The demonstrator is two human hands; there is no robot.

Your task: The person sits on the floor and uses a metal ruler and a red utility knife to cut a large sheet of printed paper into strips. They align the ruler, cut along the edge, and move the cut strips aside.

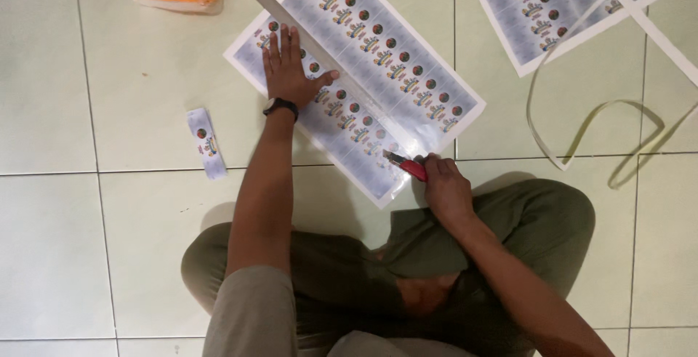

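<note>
Left hand (287,70) spread flat, pinning metal ruler (320,59) along printed sticker sheet (407,73); right hand (445,186) clenched round red cutter (407,166), blade at ruler's near end, ruler running diagonally away

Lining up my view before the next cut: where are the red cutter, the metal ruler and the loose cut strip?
red cutter (408,167), head view, on its red handle.
metal ruler (331,62), head view, bare middle of the blade.
loose cut strip (206,143), head view, centre of the strip.

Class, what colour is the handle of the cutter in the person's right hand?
Red, seen in the head view: cutter, right hand.
</note>
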